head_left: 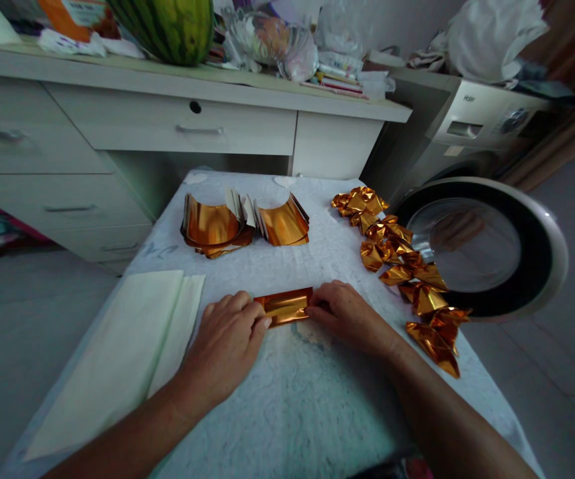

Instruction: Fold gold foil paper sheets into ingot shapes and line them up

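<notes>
A strip of gold foil paper [287, 307], folded lengthwise, lies on the cloth-covered table between my hands. My left hand [234, 336] presses on its left end, thumb at the near edge and fingers curled over the far side. At the other end my right hand [340, 309] pinches the strip between thumb and fingers. Beyond them stand two stacks of curved gold foil sheets, a left stack [212, 223] and a right stack [283, 223]. Several folded gold foil pieces [391, 249] lie in a row along the table's right side.
White paper sheets [112, 346] lie at the table's left. Behind the table stands a white desk [247, 126] with a watermelon [170, 30] and plastic bags on top. A washing machine's open round door [481, 246] sits close to the right table edge.
</notes>
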The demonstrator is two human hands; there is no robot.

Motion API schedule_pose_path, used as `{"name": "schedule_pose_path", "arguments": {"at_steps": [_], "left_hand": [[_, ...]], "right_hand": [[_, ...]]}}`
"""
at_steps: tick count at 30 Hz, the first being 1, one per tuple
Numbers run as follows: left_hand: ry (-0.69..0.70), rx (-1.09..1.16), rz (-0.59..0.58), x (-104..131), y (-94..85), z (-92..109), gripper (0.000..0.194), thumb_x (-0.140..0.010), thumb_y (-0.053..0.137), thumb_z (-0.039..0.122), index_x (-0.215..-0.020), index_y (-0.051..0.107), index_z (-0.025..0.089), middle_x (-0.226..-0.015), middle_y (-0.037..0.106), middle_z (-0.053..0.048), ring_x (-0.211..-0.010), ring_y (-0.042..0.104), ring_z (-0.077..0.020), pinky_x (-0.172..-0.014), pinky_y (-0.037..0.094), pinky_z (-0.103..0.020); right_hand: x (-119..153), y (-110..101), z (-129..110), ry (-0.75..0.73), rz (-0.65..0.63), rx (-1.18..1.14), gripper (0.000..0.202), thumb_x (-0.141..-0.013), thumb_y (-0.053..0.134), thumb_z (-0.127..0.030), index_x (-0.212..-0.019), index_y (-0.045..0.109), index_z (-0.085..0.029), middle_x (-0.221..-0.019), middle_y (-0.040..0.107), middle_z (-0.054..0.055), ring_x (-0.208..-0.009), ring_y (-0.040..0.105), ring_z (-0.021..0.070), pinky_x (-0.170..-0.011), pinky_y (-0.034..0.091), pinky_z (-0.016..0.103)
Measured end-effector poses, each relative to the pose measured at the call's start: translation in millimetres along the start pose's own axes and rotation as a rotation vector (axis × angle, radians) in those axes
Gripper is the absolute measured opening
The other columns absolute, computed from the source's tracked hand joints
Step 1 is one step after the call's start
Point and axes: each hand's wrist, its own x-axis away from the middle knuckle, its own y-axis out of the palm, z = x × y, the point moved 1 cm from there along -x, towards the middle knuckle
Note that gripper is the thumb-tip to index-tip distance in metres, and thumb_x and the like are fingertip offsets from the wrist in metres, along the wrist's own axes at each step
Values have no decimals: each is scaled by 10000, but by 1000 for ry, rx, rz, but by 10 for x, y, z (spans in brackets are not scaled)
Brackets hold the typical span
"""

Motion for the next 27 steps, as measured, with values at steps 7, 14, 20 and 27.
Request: {"name": "schedule_pose_path", "arguments": {"at_steps": [7, 14, 20, 27], "left_hand": [[-16, -48, -23, -23, -20, -14, 281, -970, 410, 273, -842, 645, 190, -884, 585, -47, -890, 544, -250, -800, 382, -407], [-29, -140, -15, -27, -28, 26, 285, -968, 422, 291, -831, 648, 185, -875, 611, -61, -886, 570, -264, -771, 383, -407], [-39, -174, -17, -29, -39, 44, 293, -967, 417, 292, -827, 651, 184, -871, 634, -68, -867, 588, -265, -752, 389, -403], [-35, -188, -2, -44, -36, 52, 299, -966, 395, 281, -813, 636, 191, -860, 634, -67, -856, 592, -264, -755, 395, -413]], "right_hand": [[0, 2, -7, 33, 7, 13, 118, -873, 620, -234, -802, 688, -169, -775, 673, 29, -752, 557, 150, -685, 356, 258], [-13, 27, 17, 64, 18, 42, 134, -867, 636, -270, -791, 692, -174, -745, 662, 21, -696, 536, 138, -632, 324, 252], [-14, 17, -2, 60, 0, 54, 133, -865, 628, -255, -791, 695, -168, -751, 669, 23, -696, 542, 134, -633, 320, 245], [-8, 7, -20, 74, 14, 64, 127, -857, 602, -230, -793, 693, -167, -748, 661, 26, -689, 541, 133, -629, 322, 242]]}}
